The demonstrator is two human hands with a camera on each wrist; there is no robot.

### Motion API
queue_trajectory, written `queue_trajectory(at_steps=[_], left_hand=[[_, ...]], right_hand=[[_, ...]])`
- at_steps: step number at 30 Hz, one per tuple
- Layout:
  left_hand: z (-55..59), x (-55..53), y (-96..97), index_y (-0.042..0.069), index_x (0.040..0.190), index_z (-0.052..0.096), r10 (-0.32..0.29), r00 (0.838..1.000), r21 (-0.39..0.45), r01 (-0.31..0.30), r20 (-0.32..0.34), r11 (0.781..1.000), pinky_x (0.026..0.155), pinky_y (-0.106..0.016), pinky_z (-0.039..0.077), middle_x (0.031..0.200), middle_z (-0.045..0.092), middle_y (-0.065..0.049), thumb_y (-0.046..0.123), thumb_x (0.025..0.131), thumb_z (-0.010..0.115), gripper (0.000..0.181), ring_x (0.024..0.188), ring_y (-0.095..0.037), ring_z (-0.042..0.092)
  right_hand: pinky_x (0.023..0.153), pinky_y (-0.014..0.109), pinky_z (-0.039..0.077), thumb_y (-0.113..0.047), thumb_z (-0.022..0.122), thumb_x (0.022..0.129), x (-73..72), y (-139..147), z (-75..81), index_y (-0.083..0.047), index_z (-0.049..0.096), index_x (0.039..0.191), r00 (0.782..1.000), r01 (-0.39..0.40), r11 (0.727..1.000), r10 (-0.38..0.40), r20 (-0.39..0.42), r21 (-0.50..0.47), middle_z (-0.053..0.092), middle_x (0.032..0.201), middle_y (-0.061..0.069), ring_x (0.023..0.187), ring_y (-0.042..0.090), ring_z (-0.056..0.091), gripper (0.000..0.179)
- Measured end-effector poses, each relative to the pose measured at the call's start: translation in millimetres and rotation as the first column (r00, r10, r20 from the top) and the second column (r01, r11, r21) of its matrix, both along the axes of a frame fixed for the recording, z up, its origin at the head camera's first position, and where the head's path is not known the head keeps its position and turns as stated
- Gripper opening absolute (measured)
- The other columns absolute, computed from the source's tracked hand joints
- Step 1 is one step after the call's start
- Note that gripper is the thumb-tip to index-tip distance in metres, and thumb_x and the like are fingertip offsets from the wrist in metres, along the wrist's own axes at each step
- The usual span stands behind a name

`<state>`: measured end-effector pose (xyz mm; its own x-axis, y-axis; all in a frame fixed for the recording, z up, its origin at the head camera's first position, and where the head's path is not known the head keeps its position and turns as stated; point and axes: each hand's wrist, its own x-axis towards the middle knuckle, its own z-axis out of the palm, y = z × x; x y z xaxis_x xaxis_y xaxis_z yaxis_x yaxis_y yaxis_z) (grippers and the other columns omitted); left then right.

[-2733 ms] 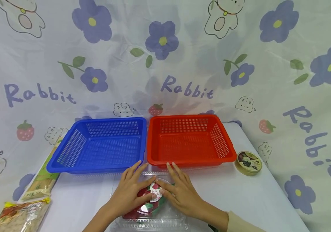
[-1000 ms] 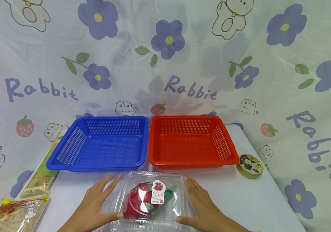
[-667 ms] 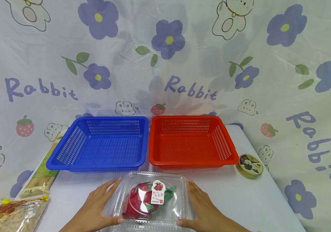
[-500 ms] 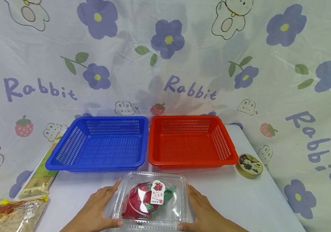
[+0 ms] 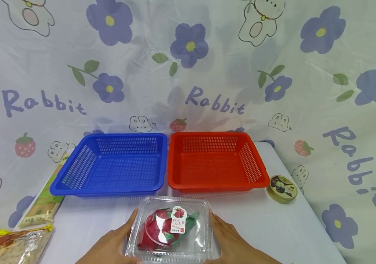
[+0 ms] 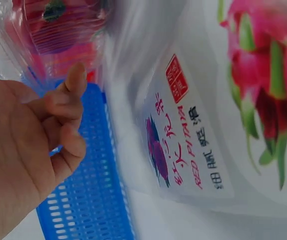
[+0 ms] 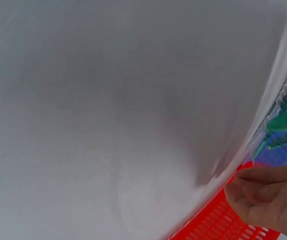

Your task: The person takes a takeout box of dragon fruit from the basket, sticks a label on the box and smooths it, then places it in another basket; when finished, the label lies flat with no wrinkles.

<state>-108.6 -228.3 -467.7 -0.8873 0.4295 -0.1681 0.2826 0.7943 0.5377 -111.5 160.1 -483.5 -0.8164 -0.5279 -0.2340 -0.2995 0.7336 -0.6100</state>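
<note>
A clear box (image 5: 171,255) of red fruit (image 5: 158,229), with a white label (image 5: 178,221) on its lid, lies between two hands at the near middle of the table (image 5: 257,220). The left hand (image 5: 110,245) grips its left side and the right hand (image 5: 231,242) its right, fingers along the walls and thumbs at the near edge. Whether the box touches the table cannot be told. Far left stands a blue basket (image 5: 109,192); far right, a red basket (image 5: 217,185), close beside it. Right of the latter: a round tin (image 5: 282,190). At left: a long pack (image 5: 44,207) and, nearer, a yellow-edged bag (image 5: 19,245). The left wrist view includes a package (image 6: 188,145) lettered RED PITAYA.
</note>
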Motion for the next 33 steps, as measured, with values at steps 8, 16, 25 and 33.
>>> queue_trajectory(at_steps=[8,16,25,33], left_hand=[[-2.3,1.7,9.6,0.031,0.158,-0.015,0.083,0.98,0.065,-0.096,0.179,0.993,0.084,-0.068,0.048,0.151,0.043,-0.024,0.057,0.072,0.082,0.132,0.117,-0.049,0.058],[-4.2,5.6,21.5,0.026,0.154,-0.027,0.058,0.985,0.128,-0.079,0.16,0.989,0.079,-0.063,0.052,0.136,0.056,-0.025,0.051,0.076,0.08,0.135,0.107,-0.045,0.065],[-2.8,8.0,26.3,0.02,0.156,-0.024,0.074,0.991,0.124,-0.087,0.11,0.988,0.078,-0.057,0.055,0.131,0.06,-0.024,0.05,0.074,0.081,0.137,0.103,-0.039,0.067],[-5.0,16.0,28.0,0.024,0.158,-0.017,0.084,0.996,0.153,-0.085,0.01,0.985,0.072,-0.046,0.057,0.127,0.066,-0.015,0.049,0.071,0.082,0.134,0.1,-0.027,0.07]], right_hand=[[0.108,0.067,0.03,-0.078,0.065,0.07,-0.3,2,-0.4,-0.018,-0.008,0.16,1.0,-0.011,1.0,0.011,0.017,-0.021,0.017,0.165,0.013,0.143,0.038,0.029,0.131],[0.103,0.06,0.041,-0.062,0.073,0.076,-2.8,2,-8.9,-0.01,-0.021,0.156,0.995,-0.096,0.987,0.091,-0.051,-0.128,0.029,0.158,0.02,0.133,0.04,0.041,0.134],[0.1,0.042,0.05,-0.051,0.076,0.082,-6.9,-1,-14.3,-0.006,-0.027,0.153,0.989,-0.145,0.947,0.133,-0.059,-0.285,0.047,0.146,0.021,0.12,0.017,0.058,0.132],[0.099,0.039,0.05,-0.044,0.076,0.084,-2.6,-3,-12.0,-0.024,-0.036,0.149,0.976,-0.051,0.911,0.132,0.171,-0.408,0.054,0.141,0.011,0.111,0.007,0.063,0.131]])
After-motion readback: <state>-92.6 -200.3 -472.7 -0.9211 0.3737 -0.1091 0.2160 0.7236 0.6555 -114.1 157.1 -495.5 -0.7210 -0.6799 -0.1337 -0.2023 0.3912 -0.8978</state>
